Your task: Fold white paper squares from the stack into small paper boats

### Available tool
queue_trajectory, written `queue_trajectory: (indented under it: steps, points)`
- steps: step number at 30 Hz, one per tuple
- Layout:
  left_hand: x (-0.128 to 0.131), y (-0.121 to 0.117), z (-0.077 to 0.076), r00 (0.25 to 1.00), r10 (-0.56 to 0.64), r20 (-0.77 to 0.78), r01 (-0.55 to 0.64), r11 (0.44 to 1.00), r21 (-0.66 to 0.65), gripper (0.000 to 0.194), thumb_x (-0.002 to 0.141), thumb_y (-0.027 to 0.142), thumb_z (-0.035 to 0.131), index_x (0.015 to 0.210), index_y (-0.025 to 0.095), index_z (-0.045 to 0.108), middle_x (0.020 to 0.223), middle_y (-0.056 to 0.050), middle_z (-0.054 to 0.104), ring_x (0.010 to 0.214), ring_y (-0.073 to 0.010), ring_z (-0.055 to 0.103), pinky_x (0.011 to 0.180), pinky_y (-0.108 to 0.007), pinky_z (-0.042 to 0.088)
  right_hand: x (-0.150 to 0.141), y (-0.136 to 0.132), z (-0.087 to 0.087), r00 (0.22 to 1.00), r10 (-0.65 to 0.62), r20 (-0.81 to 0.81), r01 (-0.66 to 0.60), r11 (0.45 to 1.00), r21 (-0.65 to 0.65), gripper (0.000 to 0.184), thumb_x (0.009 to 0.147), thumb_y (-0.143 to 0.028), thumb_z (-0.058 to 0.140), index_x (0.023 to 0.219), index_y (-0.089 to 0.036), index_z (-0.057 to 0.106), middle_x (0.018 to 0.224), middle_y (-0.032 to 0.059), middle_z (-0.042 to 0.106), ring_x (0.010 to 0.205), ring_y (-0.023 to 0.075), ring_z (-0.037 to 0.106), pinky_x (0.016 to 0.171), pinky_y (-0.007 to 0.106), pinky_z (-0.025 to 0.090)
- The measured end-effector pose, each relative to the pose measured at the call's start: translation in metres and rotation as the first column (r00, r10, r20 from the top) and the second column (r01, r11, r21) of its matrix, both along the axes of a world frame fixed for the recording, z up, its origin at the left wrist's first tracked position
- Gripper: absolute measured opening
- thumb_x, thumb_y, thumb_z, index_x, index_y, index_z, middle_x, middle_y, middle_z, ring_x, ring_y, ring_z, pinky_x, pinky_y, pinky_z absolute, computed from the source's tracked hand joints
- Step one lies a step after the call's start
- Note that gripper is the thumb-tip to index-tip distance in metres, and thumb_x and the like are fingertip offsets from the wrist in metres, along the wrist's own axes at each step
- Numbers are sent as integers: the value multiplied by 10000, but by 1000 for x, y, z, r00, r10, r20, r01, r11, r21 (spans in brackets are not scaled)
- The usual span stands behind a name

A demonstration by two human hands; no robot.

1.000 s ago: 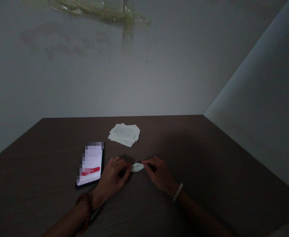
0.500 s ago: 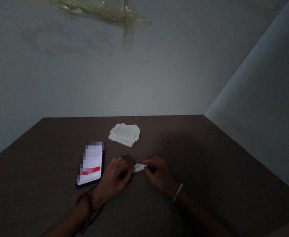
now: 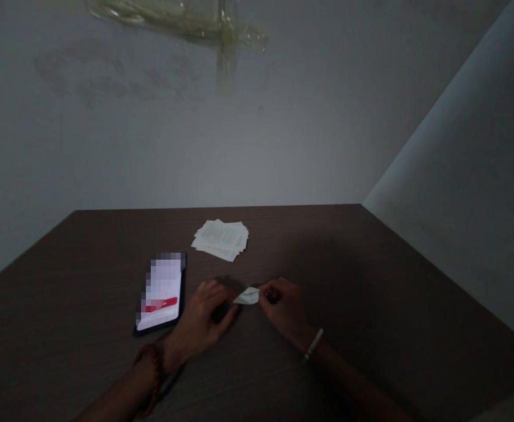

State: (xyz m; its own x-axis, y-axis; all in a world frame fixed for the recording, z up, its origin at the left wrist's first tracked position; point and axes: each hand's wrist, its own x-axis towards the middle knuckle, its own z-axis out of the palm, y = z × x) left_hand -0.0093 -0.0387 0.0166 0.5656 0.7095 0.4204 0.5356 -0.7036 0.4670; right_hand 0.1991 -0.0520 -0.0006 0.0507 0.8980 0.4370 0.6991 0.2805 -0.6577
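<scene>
A small piece of folded paper [image 3: 248, 296], white with faint print, is between my two hands, a little above or on the tabletop. My right hand [image 3: 285, 308] pinches its right end between thumb and fingertips. At the paper's pointed left end is my left hand [image 3: 206, 313], its thumb and forefinger apart; whether a fingertip touches the paper is hard to see. Behind the hands lies a loose stack of printed paper slips [image 3: 221, 239]. A phone [image 3: 162, 293] with a lit, partly blurred screen lies left of my left hand.
The dark brown wooden table [image 3: 349, 351] meets a grey wall [image 3: 257, 152] at its back edge. Yellowed tape [image 3: 186, 26] is stuck high on that wall. Another wall [image 3: 472, 193] slants along the right side. Light is dim, with a shadow right of my hands.
My left thumb and forefinger have parted from their pinch on the paper's left end. The paper has tilted and shows a paler face, still in my right hand.
</scene>
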Motion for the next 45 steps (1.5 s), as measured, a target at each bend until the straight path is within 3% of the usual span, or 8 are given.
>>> queue_trajectory:
  steps: [6,17,26,38,45]
  points:
    - [1,1,0,999,52,-5,-52,999,9,145,888,289,514,865,197,624,810,-38,649,772,-203,558,726,-361,422,0,-3,0,999,36,32,-40,994,105,95,748,-138,602,745,-215,658,662,8,644,601,154,575,586,265,443]
    - [2,2,-1,999,21,-30,-21,1000,5,296,942,338,466,720,192,598,692,-20,596,702,-183,527,689,-337,404,-3,-7,1,987,108,120,-128,976,175,142,806,-119,565,845,-222,654,760,15,686,703,171,617,702,298,478]
    - [1,2,-3,1000,26,-9,-26,1000,-11,258,932,292,476,730,196,604,704,-16,607,710,-185,533,684,-337,382,-5,-8,0,980,128,151,-159,964,212,168,791,-77,590,863,-219,642,802,10,703,728,171,610,727,305,479]
    - [-1,5,-4,999,38,4,-38,997,-63,271,940,306,461,735,192,598,726,-14,611,722,-185,535,725,-338,381,-9,-14,5,954,97,285,-169,956,239,121,818,-127,579,839,-212,663,709,29,658,718,198,570,673,320,452]
    - [0,5,-5,999,47,-10,-48,995,-89,210,904,271,486,750,194,607,743,-14,623,743,-193,542,733,-343,373,-11,-14,4,963,69,260,-142,951,276,112,802,-127,586,818,-212,656,697,18,648,701,185,562,665,306,444]
